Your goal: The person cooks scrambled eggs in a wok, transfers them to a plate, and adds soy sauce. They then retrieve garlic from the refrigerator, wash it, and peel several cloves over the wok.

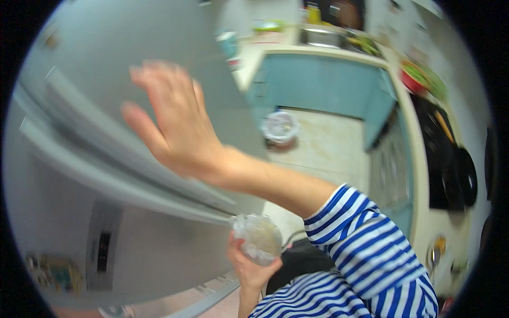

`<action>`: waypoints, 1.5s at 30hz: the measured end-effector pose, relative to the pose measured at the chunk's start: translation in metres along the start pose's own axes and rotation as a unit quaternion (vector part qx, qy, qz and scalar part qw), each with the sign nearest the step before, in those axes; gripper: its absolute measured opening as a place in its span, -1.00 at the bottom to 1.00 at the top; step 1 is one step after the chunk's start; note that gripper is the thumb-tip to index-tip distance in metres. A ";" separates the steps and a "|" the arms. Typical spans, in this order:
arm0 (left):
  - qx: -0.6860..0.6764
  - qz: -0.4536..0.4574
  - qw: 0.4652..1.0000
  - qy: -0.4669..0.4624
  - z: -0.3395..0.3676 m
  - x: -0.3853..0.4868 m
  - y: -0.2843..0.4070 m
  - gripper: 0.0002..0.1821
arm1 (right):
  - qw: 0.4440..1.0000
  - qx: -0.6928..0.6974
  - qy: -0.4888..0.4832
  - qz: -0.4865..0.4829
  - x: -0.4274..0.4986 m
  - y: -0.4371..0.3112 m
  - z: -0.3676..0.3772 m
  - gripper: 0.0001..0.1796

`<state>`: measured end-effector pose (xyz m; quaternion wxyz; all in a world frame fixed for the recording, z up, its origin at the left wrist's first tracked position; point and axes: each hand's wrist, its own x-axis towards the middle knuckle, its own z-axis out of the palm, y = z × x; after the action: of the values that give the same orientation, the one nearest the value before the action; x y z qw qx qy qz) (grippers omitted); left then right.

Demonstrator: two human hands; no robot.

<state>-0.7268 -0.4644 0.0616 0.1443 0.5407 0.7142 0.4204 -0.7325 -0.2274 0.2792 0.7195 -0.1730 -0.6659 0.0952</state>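
My right hand (181, 123) is blurred, its fingers spread and nothing in it, in front of a grey refrigerator door (159, 35). Whether it touches the door cannot be told. Below, near the ends of two long door handles (131, 171), my left hand (252, 266) grips a round, translucent container (260, 238), apparently plastic or wrapped in plastic, with pale contents. Its thumb is at the right side and its fingers at the left. A striped blue and white sleeve covers my right upper arm.
A lined waste bin (280, 129) stands on the tiled floor by blue cabinets (318, 83). Along the counter (419, 190) are a sink (322, 37), a red bowl of greens (413, 77), and a black hob (437, 159) with a pan (466, 179).
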 end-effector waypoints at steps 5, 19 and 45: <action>0.036 0.150 0.983 -0.104 0.072 0.000 0.046 0.03 | 0.774 -0.027 -0.298 0.558 -0.212 0.056 -0.236 0.10; -0.222 0.234 0.768 -0.553 0.441 -0.028 0.265 -0.29 | 0.710 0.025 0.277 0.647 -0.316 -0.028 -0.658 -0.07; -0.188 0.158 0.478 -0.844 0.586 -0.142 0.320 -0.66 | 0.176 -0.793 0.194 0.550 -0.485 -0.203 -0.772 -0.38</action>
<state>-0.0777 -0.3109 -0.0861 0.7063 0.6989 0.0548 -0.0983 -0.0329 -0.6874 -0.1341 0.0659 -0.9857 0.0420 -0.1492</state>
